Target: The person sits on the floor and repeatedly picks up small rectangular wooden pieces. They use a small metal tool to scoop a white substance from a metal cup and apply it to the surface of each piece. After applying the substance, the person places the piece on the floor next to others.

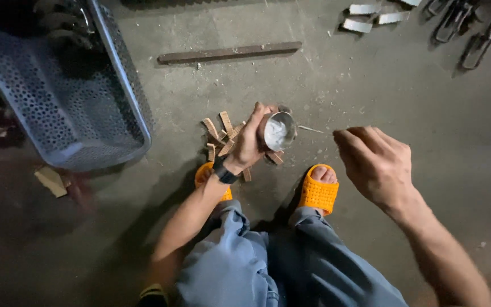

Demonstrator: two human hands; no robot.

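Note:
My left hand point(249, 141) grips a small round metal tin point(277, 131) with a pale paste inside, tilted toward me, low over the concrete floor. A dark band sits on that wrist. Under and around the tin lies a pile of several small flat wooden pieces point(220, 132). My right hand point(374, 162) hovers to the right of the tin, fingers curled loosely, holding nothing that I can see. I am crouched, with orange perforated slippers point(318, 190) on my feet and blue trousers below.
A grey perforated metal basket point(75, 108) stands at the left with dark parts inside. A long flat bar point(229, 53) lies on the floor ahead. Metal clamps and light strips point(365, 18) lie at the top right. A wooden block point(51, 181) sits at the left.

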